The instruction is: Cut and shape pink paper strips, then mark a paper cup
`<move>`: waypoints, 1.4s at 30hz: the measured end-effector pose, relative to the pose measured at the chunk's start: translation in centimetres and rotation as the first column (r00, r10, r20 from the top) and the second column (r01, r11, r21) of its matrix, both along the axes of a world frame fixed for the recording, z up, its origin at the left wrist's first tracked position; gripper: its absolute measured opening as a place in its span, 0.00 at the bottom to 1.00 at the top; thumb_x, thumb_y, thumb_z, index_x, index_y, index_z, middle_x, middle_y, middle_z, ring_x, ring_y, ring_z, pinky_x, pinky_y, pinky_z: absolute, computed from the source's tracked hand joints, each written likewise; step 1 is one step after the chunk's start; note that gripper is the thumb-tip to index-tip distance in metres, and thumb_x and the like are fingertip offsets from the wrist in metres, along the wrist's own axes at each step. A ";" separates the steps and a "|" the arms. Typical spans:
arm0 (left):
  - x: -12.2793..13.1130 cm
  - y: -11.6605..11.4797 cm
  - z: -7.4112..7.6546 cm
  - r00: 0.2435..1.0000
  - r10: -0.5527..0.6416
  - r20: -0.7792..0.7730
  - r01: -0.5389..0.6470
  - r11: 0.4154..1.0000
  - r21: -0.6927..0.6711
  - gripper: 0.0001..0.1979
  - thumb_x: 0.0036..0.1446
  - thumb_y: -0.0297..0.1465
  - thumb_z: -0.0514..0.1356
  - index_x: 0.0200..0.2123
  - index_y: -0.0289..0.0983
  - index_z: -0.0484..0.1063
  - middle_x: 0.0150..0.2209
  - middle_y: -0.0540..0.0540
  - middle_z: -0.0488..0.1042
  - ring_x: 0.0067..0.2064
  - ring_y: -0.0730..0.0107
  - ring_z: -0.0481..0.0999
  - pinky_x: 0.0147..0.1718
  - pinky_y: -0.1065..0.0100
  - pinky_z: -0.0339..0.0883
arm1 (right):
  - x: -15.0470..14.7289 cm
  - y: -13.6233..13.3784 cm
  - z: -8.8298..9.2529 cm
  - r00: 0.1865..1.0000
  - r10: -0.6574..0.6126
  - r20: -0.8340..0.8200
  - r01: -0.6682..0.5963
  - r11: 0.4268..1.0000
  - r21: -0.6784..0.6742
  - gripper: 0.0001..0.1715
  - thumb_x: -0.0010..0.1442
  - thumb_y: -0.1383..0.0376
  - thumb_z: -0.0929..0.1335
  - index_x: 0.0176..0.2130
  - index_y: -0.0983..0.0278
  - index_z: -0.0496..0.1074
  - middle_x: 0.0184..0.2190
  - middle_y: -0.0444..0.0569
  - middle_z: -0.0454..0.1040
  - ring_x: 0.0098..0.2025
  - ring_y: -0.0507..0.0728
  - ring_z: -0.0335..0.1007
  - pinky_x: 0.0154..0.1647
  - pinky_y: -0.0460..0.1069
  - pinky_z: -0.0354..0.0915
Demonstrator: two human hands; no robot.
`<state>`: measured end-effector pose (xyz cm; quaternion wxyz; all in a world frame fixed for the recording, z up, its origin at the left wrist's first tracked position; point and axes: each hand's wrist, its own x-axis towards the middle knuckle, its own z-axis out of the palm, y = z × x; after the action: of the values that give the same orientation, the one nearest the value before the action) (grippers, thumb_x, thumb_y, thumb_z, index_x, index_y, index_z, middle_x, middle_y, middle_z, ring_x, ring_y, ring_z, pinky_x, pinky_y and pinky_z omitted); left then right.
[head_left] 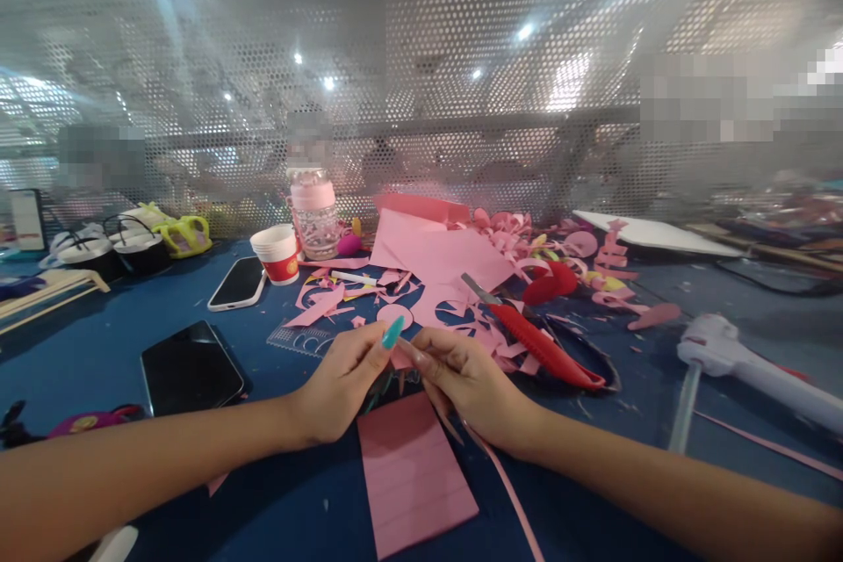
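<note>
My left hand (346, 378), with a long teal thumbnail, is closed in a pinch at the middle of the view. Right beside it my right hand (478, 382) is also pinched, the fingertips of both hands nearly meeting over a bit of pink paper. From under my right hand a narrow pink paper strip (507, 492) trails toward the front of the table. Below both hands lies a flat pink paper rectangle (416, 474) with faint crease lines. The held end of the strip is mostly hidden by my fingers.
Beyond my hands lie pink paper scraps (461, 307), red-handled scissors (546, 347) and a clear stencil ruler (299, 340). A glue gun (717, 347) rests at right. Two phones (190, 369) (238, 283), stacked paper cups (277, 255) and a bottle (314, 215) stand left. A perforated panel (428, 61) closes the back.
</note>
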<state>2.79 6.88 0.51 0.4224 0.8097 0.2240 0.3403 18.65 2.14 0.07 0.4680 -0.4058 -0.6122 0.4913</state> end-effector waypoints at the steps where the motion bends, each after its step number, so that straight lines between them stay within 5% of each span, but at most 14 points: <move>1: 0.0 0.1 0.0 0.999 0.012 -0.030 -0.011 1.000 0.022 0.17 0.63 0.38 0.44 0.27 0.35 0.64 0.27 0.50 0.64 0.29 0.72 0.63 0.31 0.70 0.58 | 0.0 0.0 -0.1 1.000 0.010 -0.009 -0.010 1.000 -0.005 0.15 0.58 0.56 0.63 0.28 0.64 0.63 0.10 0.33 0.57 0.10 0.44 0.50 0.11 0.40 0.47; 13: 0.0 0.5 -0.5 0.999 -0.015 -0.049 0.019 0.997 0.073 0.18 0.61 0.41 0.46 0.25 0.35 0.61 0.24 0.53 0.59 0.25 0.75 0.58 0.25 0.73 0.54 | -0.1 0.6 -0.3 0.930 0.118 -0.348 -0.167 0.979 -0.116 0.19 0.50 0.53 0.69 0.26 0.66 0.63 0.11 0.37 0.67 0.11 0.44 0.60 0.10 0.37 0.49; 21: -0.2 0.3 -0.6 0.992 -0.126 -0.008 0.122 0.936 0.330 0.19 0.61 0.40 0.46 0.25 0.35 0.65 0.23 0.51 0.63 0.26 0.75 0.62 0.27 0.72 0.55 | -0.4 0.3 -0.2 0.880 0.175 -0.441 -0.276 0.945 -0.176 0.16 0.47 0.61 0.73 0.23 0.67 0.63 0.12 0.37 0.67 0.13 0.44 0.62 0.14 0.38 0.57; 27: -0.1 0.2 -0.8 1.000 0.009 0.000 -0.008 0.945 0.328 0.20 0.55 0.44 0.55 0.19 0.35 0.58 0.22 0.53 0.60 0.24 0.76 0.59 0.23 0.73 0.53 | -0.4 0.4 -0.3 0.875 0.258 -0.408 -0.352 0.920 -0.172 0.18 0.40 0.59 0.75 0.23 0.67 0.65 0.15 0.38 0.69 0.16 0.45 0.64 0.18 0.40 0.63; 33: -0.1 0.0 -0.4 1.000 0.021 -0.015 -0.015 0.935 0.355 0.16 0.57 0.40 0.54 0.23 0.36 0.59 0.25 0.52 0.60 0.26 0.75 0.59 0.25 0.72 0.55 | -0.2 0.3 0.1 0.925 0.197 -0.325 -0.265 0.948 -0.179 0.21 0.44 0.55 0.72 0.22 0.66 0.62 0.12 0.35 0.64 0.13 0.44 0.59 0.12 0.39 0.54; 42: -0.5 -0.6 -0.9 0.987 0.076 -0.142 0.025 0.796 0.605 0.09 0.61 0.33 0.49 0.34 0.35 0.64 0.29 0.48 0.64 0.30 0.70 0.65 0.29 0.68 0.61 | -0.2 0.3 -0.2 0.959 0.099 -0.266 -0.149 0.973 -0.174 0.23 0.46 0.53 0.71 0.21 0.65 0.57 0.13 0.34 0.59 0.11 0.42 0.49 0.09 0.38 0.47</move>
<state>2.32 6.25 -0.38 0.1181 0.9234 0.1474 0.3340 18.49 2.43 -0.14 0.4698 -0.3428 -0.5208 0.6249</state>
